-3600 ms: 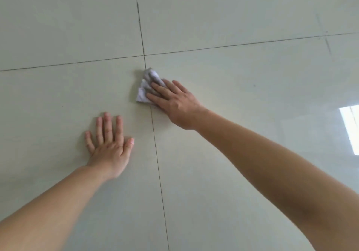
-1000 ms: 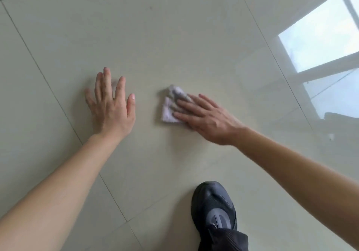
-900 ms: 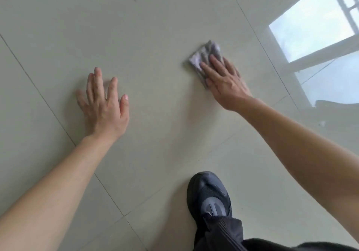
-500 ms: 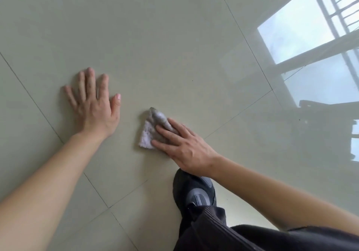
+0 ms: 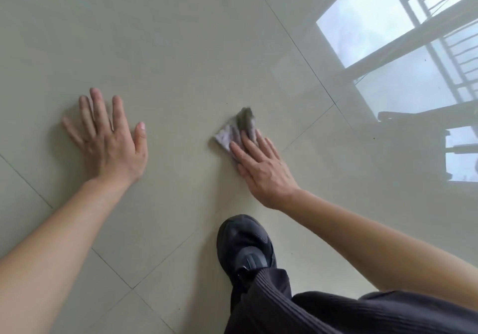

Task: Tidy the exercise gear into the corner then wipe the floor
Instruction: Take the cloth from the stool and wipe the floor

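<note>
A small crumpled grey-white cloth (image 5: 236, 129) lies on the glossy pale tiled floor (image 5: 181, 36). My right hand (image 5: 261, 168) presses flat on the cloth's near part, fingers stretched over it, so only its far end shows. My left hand (image 5: 108, 137) rests palm down on the floor to the left, fingers spread, holding nothing. No exercise gear is in view.
My black shoe (image 5: 245, 251) and dark trouser leg (image 5: 336, 310) stand just below my right hand. A window reflection with railing bars (image 5: 403, 49) gleams on the tiles at the upper right. Grout lines cross the floor.
My right hand has slid the cloth to the right and slightly away from my left hand. The left hand stays planted on the floor. The view has shifted a little.
</note>
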